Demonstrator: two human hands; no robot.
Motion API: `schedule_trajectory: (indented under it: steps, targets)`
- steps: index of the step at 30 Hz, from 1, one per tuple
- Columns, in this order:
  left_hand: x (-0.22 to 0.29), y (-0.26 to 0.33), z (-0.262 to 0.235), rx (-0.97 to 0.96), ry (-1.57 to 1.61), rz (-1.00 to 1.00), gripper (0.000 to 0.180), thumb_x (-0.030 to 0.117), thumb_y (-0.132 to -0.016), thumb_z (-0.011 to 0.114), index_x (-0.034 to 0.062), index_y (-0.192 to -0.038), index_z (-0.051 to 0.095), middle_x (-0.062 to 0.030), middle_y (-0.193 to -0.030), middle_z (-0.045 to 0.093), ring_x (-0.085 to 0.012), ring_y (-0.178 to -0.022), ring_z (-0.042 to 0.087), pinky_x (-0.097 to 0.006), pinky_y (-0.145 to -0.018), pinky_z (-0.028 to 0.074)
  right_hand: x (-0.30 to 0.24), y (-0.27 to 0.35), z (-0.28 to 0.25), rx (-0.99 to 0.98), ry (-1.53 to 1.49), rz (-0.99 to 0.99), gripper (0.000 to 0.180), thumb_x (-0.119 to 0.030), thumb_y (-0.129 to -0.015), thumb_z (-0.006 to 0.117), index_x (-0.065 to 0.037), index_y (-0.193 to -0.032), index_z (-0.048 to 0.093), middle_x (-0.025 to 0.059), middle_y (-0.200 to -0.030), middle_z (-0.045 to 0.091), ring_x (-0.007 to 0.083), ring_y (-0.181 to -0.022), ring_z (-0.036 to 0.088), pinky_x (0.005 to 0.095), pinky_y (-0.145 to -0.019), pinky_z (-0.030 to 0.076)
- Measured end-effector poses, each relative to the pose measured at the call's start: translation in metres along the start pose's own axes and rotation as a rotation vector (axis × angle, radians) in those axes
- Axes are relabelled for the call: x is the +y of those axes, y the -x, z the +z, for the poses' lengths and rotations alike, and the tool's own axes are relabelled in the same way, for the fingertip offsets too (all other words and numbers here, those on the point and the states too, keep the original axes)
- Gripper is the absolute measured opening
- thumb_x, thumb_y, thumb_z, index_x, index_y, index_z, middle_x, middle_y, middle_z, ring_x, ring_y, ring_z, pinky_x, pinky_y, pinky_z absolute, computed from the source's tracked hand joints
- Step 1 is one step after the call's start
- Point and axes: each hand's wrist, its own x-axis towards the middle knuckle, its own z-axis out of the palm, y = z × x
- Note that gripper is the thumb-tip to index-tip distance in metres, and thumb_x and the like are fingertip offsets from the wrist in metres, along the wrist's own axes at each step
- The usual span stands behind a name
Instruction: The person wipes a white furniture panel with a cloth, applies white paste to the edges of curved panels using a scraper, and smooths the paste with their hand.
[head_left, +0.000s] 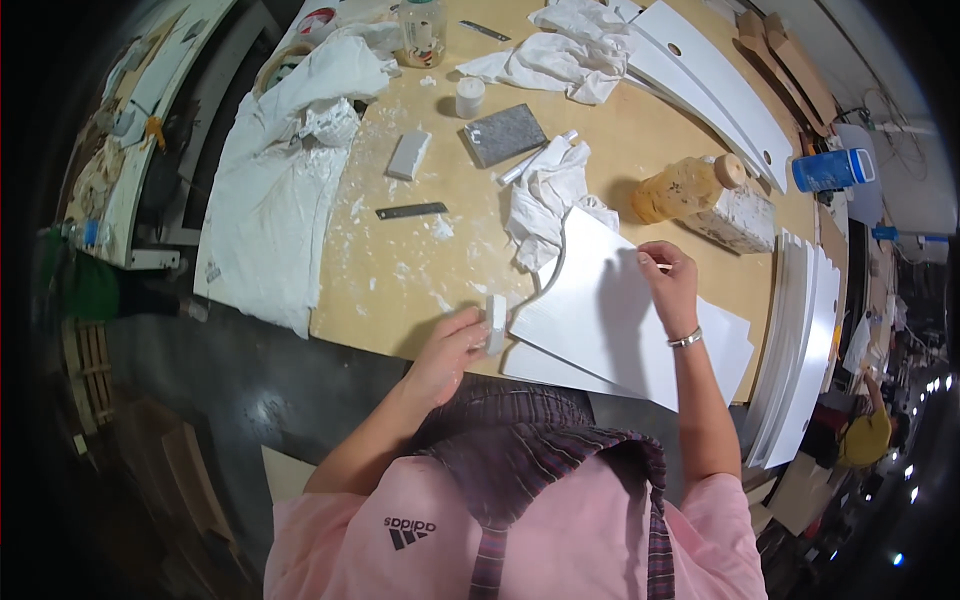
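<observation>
My left hand [447, 355] is at the table's near edge, its fingers closed round a small pale grey block [495, 325] that looks like a sanding block. Over a white curved panel [590, 300], my right hand [670, 285] is closed in a pinch. A tiny pale thing shows at its fingertips, too small to name. Beneath that panel lies another white panel [560, 370], sticking out past the table edge. A crumpled white cloth [548, 205] touches the upper panel's far corner.
On the dusty table [400, 290] lie a dark blade [411, 211], a grey block [408, 155] and a dark grey pad [503, 135]. A bottle of amber liquid [680, 190] stands right. White panels [795, 350] lean at the right edge. A white sheet [265, 220] covers the left.
</observation>
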Motion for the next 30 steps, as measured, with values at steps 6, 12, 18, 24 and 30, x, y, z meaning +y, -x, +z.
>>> schedule_trajectory:
  steps: [6,12,18,24,30]
  targets:
    - [-0.024,-0.004,0.018,0.103,-0.221,0.227,0.027,0.012,-0.093,0.049,-0.0024,-0.114,0.058,-0.0094,-0.118,0.060,-0.0166,-0.107,0.054,-0.031,-0.096,0.038,0.054,-0.023,-0.029,-0.102,0.258,-0.110,0.027,-0.023,-0.082,0.065,0.002,-0.089,0.069,0.0153,-0.085,0.068,0.0236,-0.069,0.064,0.0346,-0.068,0.050]
    - [-0.028,-0.008,0.030,0.229,-0.134,0.274,0.007,0.009,-0.087,0.054,0.0065,-0.087,0.060,0.0005,-0.090,0.058,-0.0086,-0.086,0.050,-0.025,-0.080,0.038,0.065,-0.038,-0.029,-0.284,0.150,-0.092,0.032,-0.028,-0.083,0.066,0.003,-0.085,0.067,0.0162,-0.076,0.066,0.0269,-0.066,0.062,0.0364,-0.067,0.049]
    - [-0.031,-0.006,0.035,0.190,0.024,0.321,0.007,0.009,-0.087,0.055,0.0048,-0.088,0.061,-0.0014,-0.089,0.060,-0.0099,-0.081,0.054,-0.026,-0.078,0.041,0.063,-0.036,-0.044,-0.356,0.224,-0.099,0.033,-0.026,-0.091,0.062,0.004,-0.078,0.058,0.0009,-0.060,0.046,0.0109,-0.058,0.037,0.0302,-0.054,0.035]
    - [0.002,0.027,0.068,0.028,-0.025,0.299,0.034,0.012,-0.090,0.050,-0.0073,-0.117,0.056,-0.0125,-0.111,0.062,-0.0172,-0.104,0.057,-0.029,-0.094,0.042,0.048,-0.026,-0.075,-0.318,0.047,-0.059,0.038,-0.028,-0.094,0.054,0.001,-0.070,0.046,0.0056,-0.060,0.038,0.0158,-0.060,0.033,0.0337,-0.059,0.035]
    - [0.045,0.065,0.065,0.158,-0.266,0.658,0.027,-0.003,-0.080,0.064,-0.0054,-0.107,0.060,-0.0096,-0.102,0.064,-0.0132,-0.088,0.059,-0.025,-0.080,0.046,-0.021,0.033,-0.083,-0.304,-0.106,-0.088,0.038,-0.029,-0.098,0.052,-0.009,-0.069,0.040,-0.0096,-0.067,0.030,0.0043,-0.063,0.026,0.0241,-0.054,0.022]
